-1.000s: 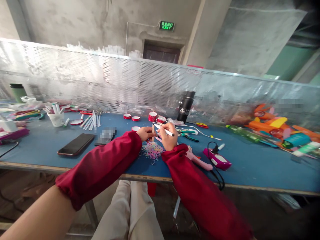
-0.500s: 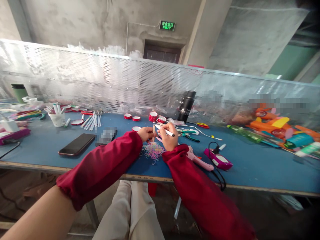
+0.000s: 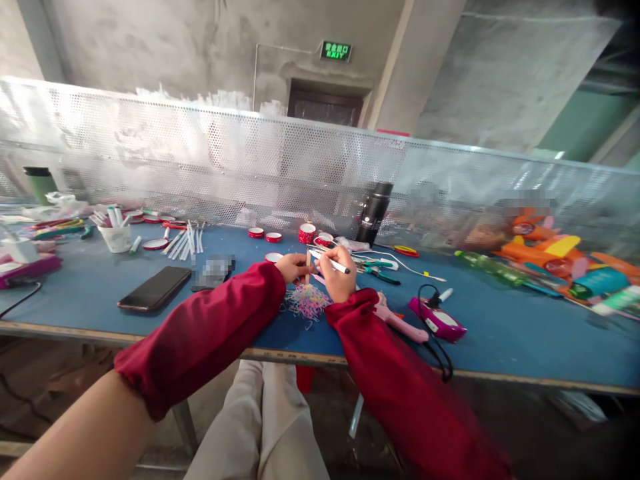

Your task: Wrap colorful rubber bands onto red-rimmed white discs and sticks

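Note:
Both my arms in dark red sleeves reach over the blue table point(image 3: 90, 293). My left hand point(image 3: 293, 267) pinches a small upright stick point(image 3: 308, 261) between its fingertips. My right hand point(image 3: 339, 276) grips a white pen point(image 3: 330, 263) that lies across its fingers, tip pointing left toward the stick. The two hands nearly touch. A heap of thin pastel rubber bands point(image 3: 307, 301) lies on the table just below them.
A black phone point(image 3: 154, 288) lies at the left. Behind the hands are red-white tape rolls point(image 3: 305, 233), a black flask point(image 3: 374, 213) and pliers point(image 3: 375, 270). A pink glue gun point(image 3: 397, 320) and purple device point(image 3: 438, 319) with black cable sit right. A perforated metal screen point(image 3: 250, 167) backs the table.
My hands stay in place; the stick and pen have shifted only slightly. The view has drifted a little.

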Tool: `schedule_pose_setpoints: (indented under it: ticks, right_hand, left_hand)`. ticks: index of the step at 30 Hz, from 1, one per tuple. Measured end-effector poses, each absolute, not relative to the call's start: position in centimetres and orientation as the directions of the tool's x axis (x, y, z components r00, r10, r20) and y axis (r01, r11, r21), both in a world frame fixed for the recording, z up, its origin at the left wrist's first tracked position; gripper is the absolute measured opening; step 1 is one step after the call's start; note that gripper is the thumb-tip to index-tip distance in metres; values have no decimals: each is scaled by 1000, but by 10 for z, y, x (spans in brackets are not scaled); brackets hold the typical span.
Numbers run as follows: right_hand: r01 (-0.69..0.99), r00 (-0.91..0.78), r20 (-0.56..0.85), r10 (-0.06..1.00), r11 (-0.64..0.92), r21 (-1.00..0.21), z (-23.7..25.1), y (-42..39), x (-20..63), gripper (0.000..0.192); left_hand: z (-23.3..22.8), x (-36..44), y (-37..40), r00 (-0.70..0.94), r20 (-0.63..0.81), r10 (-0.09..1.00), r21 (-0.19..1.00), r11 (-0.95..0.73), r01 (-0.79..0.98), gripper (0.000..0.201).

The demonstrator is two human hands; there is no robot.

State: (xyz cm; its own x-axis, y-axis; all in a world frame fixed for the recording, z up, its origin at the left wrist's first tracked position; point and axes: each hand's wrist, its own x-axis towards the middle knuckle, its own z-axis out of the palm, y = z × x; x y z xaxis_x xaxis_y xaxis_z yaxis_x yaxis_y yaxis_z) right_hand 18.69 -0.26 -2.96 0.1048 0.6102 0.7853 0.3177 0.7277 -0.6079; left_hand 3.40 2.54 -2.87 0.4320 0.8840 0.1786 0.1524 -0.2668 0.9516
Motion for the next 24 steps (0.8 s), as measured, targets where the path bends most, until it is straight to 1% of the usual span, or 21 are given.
schedule_pose_setpoints:
  ticks: [9,14,20,24]
  right_hand:
    - [312,94,788,609,733,-604,-29,-4,187,11]
    - [319,102,777,621,720,-617,-31,-1,187,11]
    - [326,106,772,627,711,-623,-30,-2,188,10]
    - [317,135,782,609,721,-616,-26,-6,187,9]
  left_hand:
    - [-29,33,26,444,179,878,954,-264,139,24]
    - [-30,33,28,440,187,878,951,-274,144,31]
    - [-32,32,30,454,198,869,952,-280,120,24]
    - [-31,32,30,446,205,871,953,-281,111,23]
